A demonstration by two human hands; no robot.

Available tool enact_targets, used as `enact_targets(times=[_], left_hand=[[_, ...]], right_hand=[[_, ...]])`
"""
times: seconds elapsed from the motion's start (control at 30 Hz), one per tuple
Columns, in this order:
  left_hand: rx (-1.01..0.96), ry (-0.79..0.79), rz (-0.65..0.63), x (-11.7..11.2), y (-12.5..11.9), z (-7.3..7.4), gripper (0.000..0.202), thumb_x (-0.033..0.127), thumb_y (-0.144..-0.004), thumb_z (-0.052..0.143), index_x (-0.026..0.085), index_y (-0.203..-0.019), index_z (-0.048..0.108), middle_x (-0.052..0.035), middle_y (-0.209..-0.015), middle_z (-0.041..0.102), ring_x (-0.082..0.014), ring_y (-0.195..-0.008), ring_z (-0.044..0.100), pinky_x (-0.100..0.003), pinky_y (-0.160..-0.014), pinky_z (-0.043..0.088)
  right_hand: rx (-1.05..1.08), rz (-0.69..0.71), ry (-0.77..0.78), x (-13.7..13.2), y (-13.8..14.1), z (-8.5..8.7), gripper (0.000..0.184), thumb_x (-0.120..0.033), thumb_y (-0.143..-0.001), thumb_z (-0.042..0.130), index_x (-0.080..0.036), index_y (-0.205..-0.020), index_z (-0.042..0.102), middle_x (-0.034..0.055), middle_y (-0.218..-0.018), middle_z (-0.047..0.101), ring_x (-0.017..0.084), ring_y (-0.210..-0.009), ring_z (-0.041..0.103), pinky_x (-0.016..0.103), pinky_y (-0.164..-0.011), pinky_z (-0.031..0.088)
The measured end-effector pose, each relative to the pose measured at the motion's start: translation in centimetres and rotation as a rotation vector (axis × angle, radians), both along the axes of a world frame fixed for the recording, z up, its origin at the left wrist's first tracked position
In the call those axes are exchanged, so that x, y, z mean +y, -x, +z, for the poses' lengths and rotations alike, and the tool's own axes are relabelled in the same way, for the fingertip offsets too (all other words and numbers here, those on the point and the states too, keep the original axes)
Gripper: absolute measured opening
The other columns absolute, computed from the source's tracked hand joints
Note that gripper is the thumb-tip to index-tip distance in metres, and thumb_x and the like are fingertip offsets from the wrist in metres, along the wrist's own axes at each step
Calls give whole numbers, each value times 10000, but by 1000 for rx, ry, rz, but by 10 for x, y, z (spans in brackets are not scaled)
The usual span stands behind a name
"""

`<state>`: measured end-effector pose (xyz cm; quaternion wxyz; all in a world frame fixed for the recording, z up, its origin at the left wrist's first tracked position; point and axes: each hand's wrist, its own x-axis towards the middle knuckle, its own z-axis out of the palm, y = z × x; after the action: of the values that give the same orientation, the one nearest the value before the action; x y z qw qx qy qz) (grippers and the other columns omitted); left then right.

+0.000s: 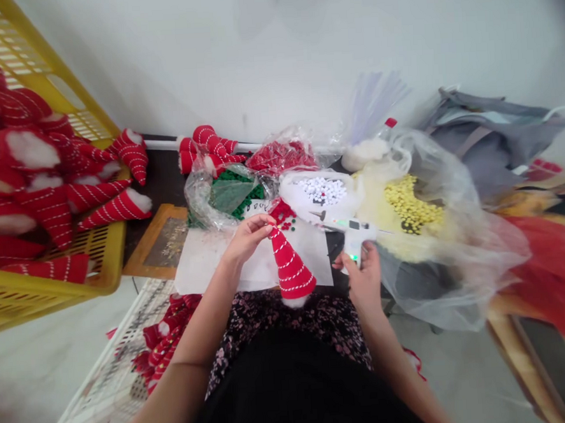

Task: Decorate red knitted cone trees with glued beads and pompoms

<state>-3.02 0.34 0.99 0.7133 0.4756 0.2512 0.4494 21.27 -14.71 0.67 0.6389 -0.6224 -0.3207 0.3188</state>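
Note:
My left hand (pixel 251 237) pinches the narrow tip of a red cone-shaped fabric hat (pixel 291 265) wound with white dashed cord. The cone hangs tilted, its wide end low, with white stuffing showing there. My right hand (pixel 364 273) is wrapped round the handle of a white glue gun (pixel 358 239) with a green light on it. Its nozzle points left, above the table and apart from the cone. Behind the hands lie small red pompoms (pixel 282 213), a bag of green pompoms (pixel 236 192), white pompoms (pixel 322 190) and yellow pompoms (pixel 414 206).
A yellow crate (pixel 113 257) heaped with stuffed red cones stands at the left. Below it is a white basket (pixel 78 402) with more red pieces. A white sheet (pixel 204 264) covers the table's front, beside a wooden board (pixel 145 245). A grey bag (pixel 488 129) sits at the right.

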Motion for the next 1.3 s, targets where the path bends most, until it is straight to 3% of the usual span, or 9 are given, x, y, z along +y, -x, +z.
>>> enact_targets(times=[0.13,0.2,0.27,0.37,0.53,0.93,1.13,1.3], left_hand=[[3,-5,-14,1,-1,3,359,395,-710,974,153,-884,774,-15,-781,706,-97,-665,604,-222,-665,452],[11,-21,-27,1,-2,4,358,398,-715,970,153,-887,774,-16,-779,705,-103,-667,604,-230,-668,452],[20,-34,-44,2,-4,6,360,402,-716,969,153,-891,775,-18,-783,708,-110,-676,610,-239,-682,460],[34,-46,-72,4,-4,7,351,390,-726,963,155,-913,781,-23,-806,720,-118,-700,625,-250,-706,472],[48,-76,-87,4,-5,10,321,379,-746,952,156,-910,790,-29,-825,730,-114,-717,625,-245,-715,475],[75,-98,-93,3,-4,12,330,392,-761,941,151,-918,780,-35,-834,735,-119,-724,628,-251,-719,479],[43,-65,-52,4,-5,9,366,416,-721,964,157,-897,774,-21,-799,720,-110,-691,623,-241,-693,475],[14,-5,-45,16,3,10,388,408,-671,992,156,-855,762,-14,-770,715,-108,-660,622,-241,-673,476]], right_hand=[[-6,337,24,-11,-7,30,333,-519,-860,741,-225,-945,610,-45,-619,608,127,-472,540,259,-471,433],[-147,503,63,-16,-10,42,330,-531,-947,666,-212,-865,648,-21,-594,616,134,-476,548,269,-496,453],[-320,586,60,-19,-10,50,319,-485,-1002,615,-213,-849,677,7,-656,658,147,-526,584,284,-560,503],[-497,571,-20,-20,-3,59,252,-408,-1029,578,-220,-934,715,36,-801,705,168,-623,626,304,-644,543],[-628,548,-107,-17,8,64,207,-350,-1014,583,-218,-904,697,62,-886,721,226,-835,703,343,-798,569],[-657,535,-71,-15,8,59,212,-384,-1001,599,-215,-962,722,86,-911,769,261,-874,735,403,-904,602],[-590,472,-36,-18,1,59,277,-463,-958,653,-225,-856,752,88,-867,783,267,-829,738,407,-857,615],[-249,457,315,-6,-22,37,492,-674,-818,754,-182,-818,772,102,-748,784,242,-585,705,336,-533,557]])
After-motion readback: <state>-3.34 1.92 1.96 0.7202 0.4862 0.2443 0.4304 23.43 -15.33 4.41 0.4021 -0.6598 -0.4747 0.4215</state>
